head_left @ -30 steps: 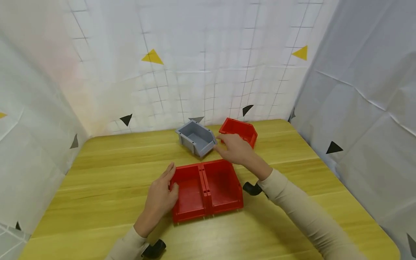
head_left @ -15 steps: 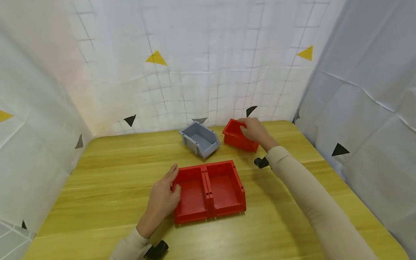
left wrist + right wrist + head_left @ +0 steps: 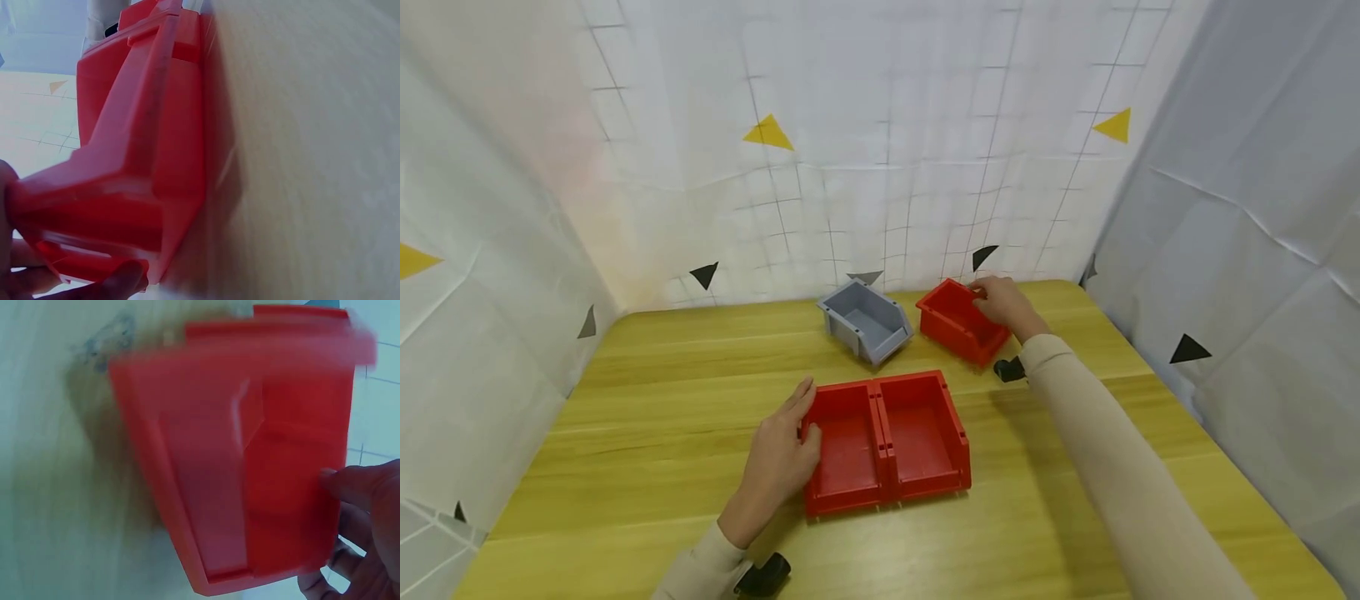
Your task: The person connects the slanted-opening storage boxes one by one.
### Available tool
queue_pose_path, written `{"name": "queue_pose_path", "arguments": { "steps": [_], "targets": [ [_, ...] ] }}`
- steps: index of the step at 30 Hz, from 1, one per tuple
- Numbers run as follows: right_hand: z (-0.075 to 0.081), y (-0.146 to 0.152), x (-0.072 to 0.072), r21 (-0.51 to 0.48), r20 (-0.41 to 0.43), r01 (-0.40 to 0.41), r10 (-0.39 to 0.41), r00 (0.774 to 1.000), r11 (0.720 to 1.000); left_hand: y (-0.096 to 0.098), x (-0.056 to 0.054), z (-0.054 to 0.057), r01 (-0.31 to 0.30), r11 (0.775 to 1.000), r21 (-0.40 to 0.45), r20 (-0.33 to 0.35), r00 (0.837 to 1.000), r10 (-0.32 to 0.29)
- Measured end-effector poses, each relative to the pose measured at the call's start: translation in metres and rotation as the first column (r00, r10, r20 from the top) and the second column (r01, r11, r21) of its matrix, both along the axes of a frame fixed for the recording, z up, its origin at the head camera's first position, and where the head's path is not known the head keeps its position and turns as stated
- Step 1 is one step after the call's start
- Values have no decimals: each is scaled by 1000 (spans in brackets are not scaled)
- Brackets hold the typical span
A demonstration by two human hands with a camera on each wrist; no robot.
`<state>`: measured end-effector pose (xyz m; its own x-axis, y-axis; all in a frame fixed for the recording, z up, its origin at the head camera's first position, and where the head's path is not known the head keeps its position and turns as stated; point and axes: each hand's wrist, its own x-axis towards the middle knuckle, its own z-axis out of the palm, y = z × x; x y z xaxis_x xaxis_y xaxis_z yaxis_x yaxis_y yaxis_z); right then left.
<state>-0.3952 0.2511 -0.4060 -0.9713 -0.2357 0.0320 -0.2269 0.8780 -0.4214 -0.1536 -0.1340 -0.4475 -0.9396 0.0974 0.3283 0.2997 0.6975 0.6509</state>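
Observation:
Two red storage bins stand side by side on the table in the head view, a left bin [image 3: 847,454] and a right bin [image 3: 922,442], their long walls against each other. My left hand [image 3: 778,454] grips the left bin's outer wall, thumb inside and fingers outside. Farther back, my right hand [image 3: 1009,307] pinches the right wall of a third red bin [image 3: 953,337]. In the right wrist view the thumb [image 3: 350,487] lies inside that bin, with the fingers beyond its wall. Whether it touches the table is unclear.
A grey storage bin [image 3: 859,333] sits just left of the third red bin, behind the joined pair. The wooden table [image 3: 685,417] is bounded by a white sheet [image 3: 880,167] at the back and further sheets at both sides.
My right hand has moved right and back from beside the grey bin and taken hold of the far red bin, which has turned and shifted slightly. My left hand keeps its grip.

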Motion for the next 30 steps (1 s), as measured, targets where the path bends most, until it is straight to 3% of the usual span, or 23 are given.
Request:
{"name": "queue_pose_path", "arguments": {
  "steps": [5, 13, 30],
  "targets": [
    [-6, 6, 2, -10, 36, 14, -13, 999, 1000, 0, 1, 0, -6, 1000, 5, 17, 1000, 6],
    [-9, 12, 9, -18, -4, 15, -15, 1000, 1000, 0, 1, -1, -8, 1000, 2, 21, 1000, 8],
    [7, 21, 27, -47, -78, 102, -106, 991, 994, -4, -2, -1, -1, 1000, 2, -3, 1000, 1]
  ]
}}
